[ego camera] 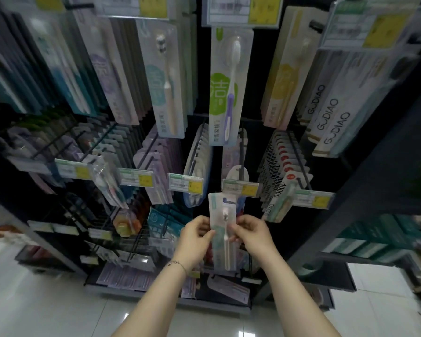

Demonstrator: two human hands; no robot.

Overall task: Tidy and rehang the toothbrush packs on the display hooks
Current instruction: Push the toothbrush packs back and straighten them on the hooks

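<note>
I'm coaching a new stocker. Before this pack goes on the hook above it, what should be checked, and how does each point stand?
1. Grip: left hand and right hand both hold the toothbrush pack by its side edges: ok.
2. Pack upright, hang hole at top: ok.
3. Hole threaded on the hook: not ok; the pack's top is below the price tag.
4. Free room at the hook's tip, ahead of the white pack: cannot tell.
5. Pack matches that hook's stock: cannot tell, too blurred.
</note>
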